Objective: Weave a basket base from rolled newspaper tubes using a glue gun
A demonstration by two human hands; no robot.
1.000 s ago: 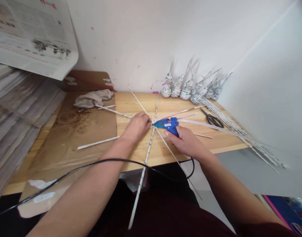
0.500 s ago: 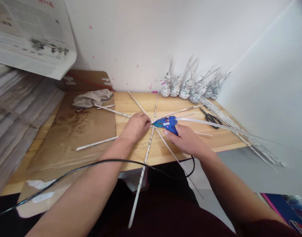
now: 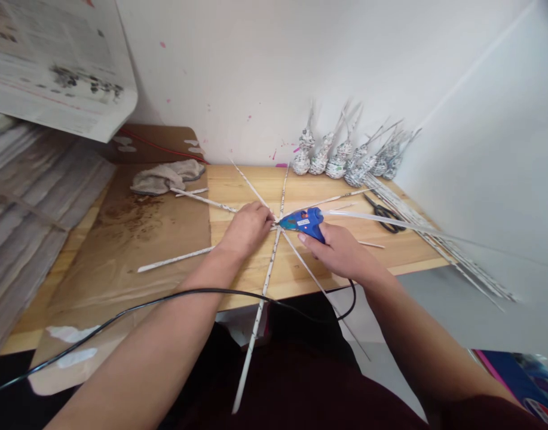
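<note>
Looks like the gluing step: R hand [image 3: 340,251] is wrapped round the glue gun [image 3: 306,226], nozzle at the hub of the paper sticks [image 3: 256,325], approx. midway betw. tabletop [image 3: 296,275] front & back edges. L hand [image 3: 248,229] is bunched beside it; can't tell if it's pinching anything. Next move prob. calls for a steady nozzle. Scissors [image 3: 376,209] nr R edge, woven pieces [image 3: 335,167] twd back R corner, white wall [image 3: 220,77] behind.

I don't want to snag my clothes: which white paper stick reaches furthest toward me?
The thick, speckled white paper stick between your forearms; the thinner white stick to its right also overhangs the wooden table but ends sooner; others end farther away.
</note>
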